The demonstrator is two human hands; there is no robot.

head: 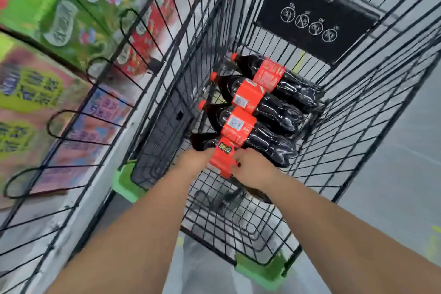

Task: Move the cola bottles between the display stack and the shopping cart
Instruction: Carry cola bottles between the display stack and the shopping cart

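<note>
Black wire makes up the shopping cart (358,102), which fills the middle of the view. Blurred green and pink cartons (59,7) sit on the left behind a wire rack. A dark placard (315,16) on the cart's far wall carries four circled pictograms, but nothing on it can be read.

Three cola bottles (281,83) lie side by side on the cart floor with their red caps to the left. The nearest cola bottle (267,148) touches that row. The left hand (195,161) and right hand (254,167) both grip it, fingers curled round its red label (223,161).

Holding it by the slick wrap alone is probably the risk. The heavy bottle could slide or tip end-down, knocking its neighbour or catching its neck in the left wall's wire. The labels show white print patches, too blurred to read, and no brand name is legible.
</note>
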